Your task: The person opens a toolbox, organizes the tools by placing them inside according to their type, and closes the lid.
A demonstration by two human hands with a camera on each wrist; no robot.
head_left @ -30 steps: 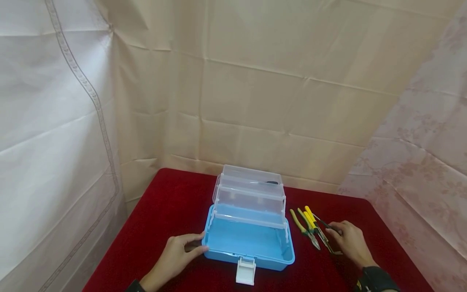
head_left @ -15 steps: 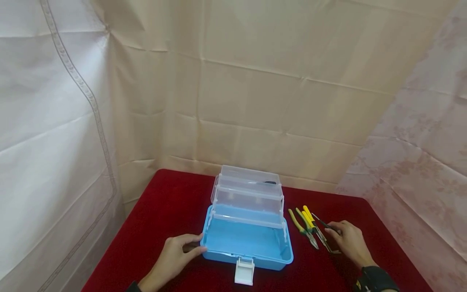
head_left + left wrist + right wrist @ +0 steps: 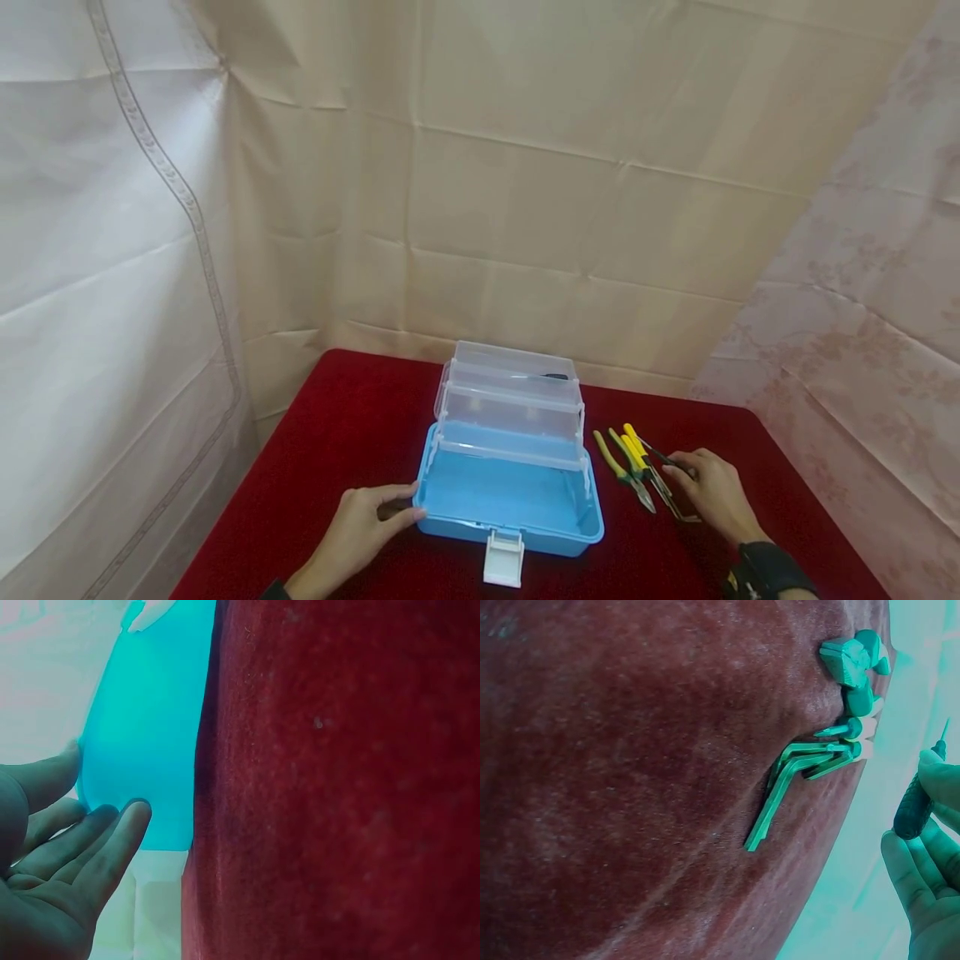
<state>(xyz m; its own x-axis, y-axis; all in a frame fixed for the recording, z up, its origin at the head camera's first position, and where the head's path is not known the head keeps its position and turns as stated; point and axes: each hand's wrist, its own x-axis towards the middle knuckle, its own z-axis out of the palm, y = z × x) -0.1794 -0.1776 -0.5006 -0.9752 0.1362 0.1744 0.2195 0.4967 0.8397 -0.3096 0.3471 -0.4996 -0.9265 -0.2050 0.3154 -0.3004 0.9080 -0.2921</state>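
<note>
My left hand (image 3: 360,527) holds the left front corner of a light blue toolbox (image 3: 510,537), thumb and fingertips at its rim and side. In the left wrist view the fingers (image 3: 124,844) are nearly straight against the blue wall. The toolbox is open, its clear trays (image 3: 513,408) raised at the back and its white latch (image 3: 503,560) hanging in front. My right hand (image 3: 714,493) pinches a small screwdriver by its dark handle (image 3: 915,806), thin shaft pointing away. It is held just right of the other tools.
Right of the toolbox lie pliers (image 3: 626,472) with green-yellow handles, yellow-handled screwdrivers (image 3: 634,442) and bent hex keys (image 3: 780,787). A dark item (image 3: 557,376) shows through the top tray. Red cloth (image 3: 360,417) covers the table; beige curtains hang behind.
My right hand, with the screwdriver in it, has shifted slightly left. My left hand stays at the toolbox corner, and the tools on the cloth lie as before.
</note>
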